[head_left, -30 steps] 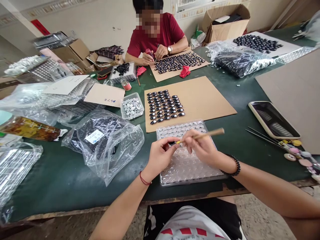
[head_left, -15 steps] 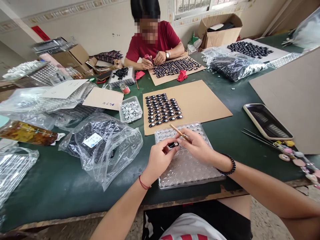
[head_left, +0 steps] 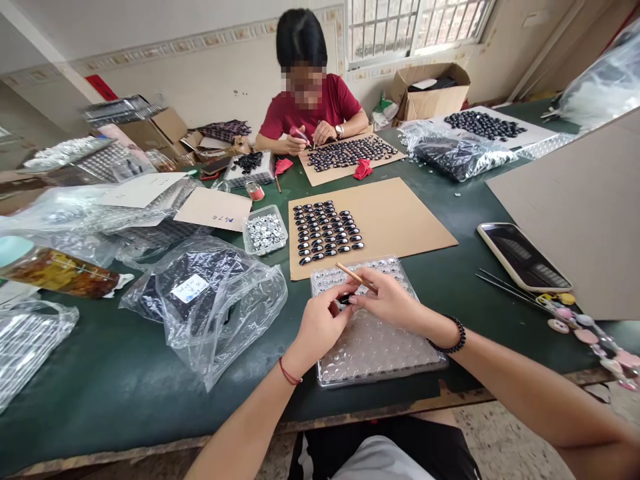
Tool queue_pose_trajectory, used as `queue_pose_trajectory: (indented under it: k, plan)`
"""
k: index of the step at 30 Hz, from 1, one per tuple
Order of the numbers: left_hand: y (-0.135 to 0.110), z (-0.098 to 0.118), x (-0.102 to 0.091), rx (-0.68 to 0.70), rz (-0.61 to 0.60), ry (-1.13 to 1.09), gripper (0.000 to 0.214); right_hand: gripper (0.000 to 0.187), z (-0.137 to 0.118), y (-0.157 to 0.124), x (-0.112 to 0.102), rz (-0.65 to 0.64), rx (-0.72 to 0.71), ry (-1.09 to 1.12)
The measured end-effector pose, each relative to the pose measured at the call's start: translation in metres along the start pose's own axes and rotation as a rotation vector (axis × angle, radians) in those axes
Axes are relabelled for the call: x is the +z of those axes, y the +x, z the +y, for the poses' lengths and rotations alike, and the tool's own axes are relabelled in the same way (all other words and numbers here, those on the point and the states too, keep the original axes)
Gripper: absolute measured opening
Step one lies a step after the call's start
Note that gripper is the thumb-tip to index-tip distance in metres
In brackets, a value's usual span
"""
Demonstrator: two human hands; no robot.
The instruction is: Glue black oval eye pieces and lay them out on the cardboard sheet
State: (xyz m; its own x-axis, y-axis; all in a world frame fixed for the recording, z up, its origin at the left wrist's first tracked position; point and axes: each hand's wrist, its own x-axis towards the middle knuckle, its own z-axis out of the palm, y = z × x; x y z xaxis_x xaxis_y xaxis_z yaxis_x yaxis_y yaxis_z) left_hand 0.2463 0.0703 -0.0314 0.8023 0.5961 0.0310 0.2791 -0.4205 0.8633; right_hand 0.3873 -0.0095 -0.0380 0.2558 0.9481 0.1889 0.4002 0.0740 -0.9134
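My left hand point(head_left: 324, 319) pinches a small glossy black oval piece point(head_left: 345, 299) between thumb and fingers. My right hand point(head_left: 389, 298) is closed on a thin wooden stick point(head_left: 356, 277), its fingertips meeting the black piece. Both hands are over a clear plastic tray point(head_left: 380, 360) with rows of round pockets; the far rows hold small shiny parts. Beyond the tray lies a brown cardboard sheet point(head_left: 395, 220), with rows of black oval pieces point(head_left: 327, 230) bearing silvery centres on its left part.
A clear box point(head_left: 265, 230) of silvery parts stands left of the cardboard. Plastic bags point(head_left: 210, 307) and a bottle point(head_left: 65, 270) lie at left. A phone point(head_left: 524, 257), tweezers point(head_left: 510, 288) and a large board point(head_left: 575, 200) are at right. Across the table, a person works over another sheet point(head_left: 350, 157).
The view has tilted up slightly. My right fingertips have moved in closer over the black piece, which shows less of its pale centre. Both hands keep their hold.
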Motion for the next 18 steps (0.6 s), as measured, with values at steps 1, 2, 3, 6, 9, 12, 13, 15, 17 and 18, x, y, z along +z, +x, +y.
queue_pose_trajectory:
  k: [1, 2, 3, 6, 9, 12, 13, 15, 17, 18]
  plan:
    - [0.0, 0.001, 0.0, -0.002, -0.002, -0.017, 0.028, 0.019, 0.0, 0.0, 0.0, 0.006, -0.001, -0.01]
    - [-0.001, 0.003, -0.001, -0.004, -0.002, -0.04, 0.03, 0.02, 0.0, 0.0, -0.001, 0.018, 0.001, -0.021]
    - [0.0, 0.004, -0.003, -0.011, -0.006, -0.074, 0.03, 0.021, -0.001, 0.0, -0.003, 0.034, 0.008, -0.032]
    - [0.004, 0.006, -0.02, -0.102, 0.034, -0.374, 0.022, 0.023, -0.003, 0.002, -0.013, 0.094, 0.04, -0.058]
    - [0.013, 0.002, -0.047, -0.283, 0.363, -1.034, 0.005, 0.021, -0.002, 0.011, -0.029, 0.137, 0.05, -0.082]
    - [0.02, -0.004, -0.062, -0.466, 0.698, -1.533, 0.016, 0.021, 0.006, 0.036, -0.047, 0.168, 0.064, -0.118]
    - [0.021, -0.005, -0.062, -0.515, 0.715, -1.609, 0.016, 0.021, 0.01, 0.049, -0.052, 0.202, 0.07, -0.149]
    - [0.021, -0.006, -0.056, -0.583, 0.66, -1.666, 0.012, 0.021, 0.024, 0.077, -0.063, 0.318, 0.068, -0.234]
    - [0.02, -0.007, -0.047, -0.623, 0.589, -1.647, 0.01, 0.02, 0.042, 0.11, -0.071, 0.427, 0.069, -0.293]
    - [0.019, -0.008, -0.044, -0.631, 0.577, -1.624, 0.012, 0.02, 0.052, 0.126, -0.074, 0.453, 0.077, -0.302]
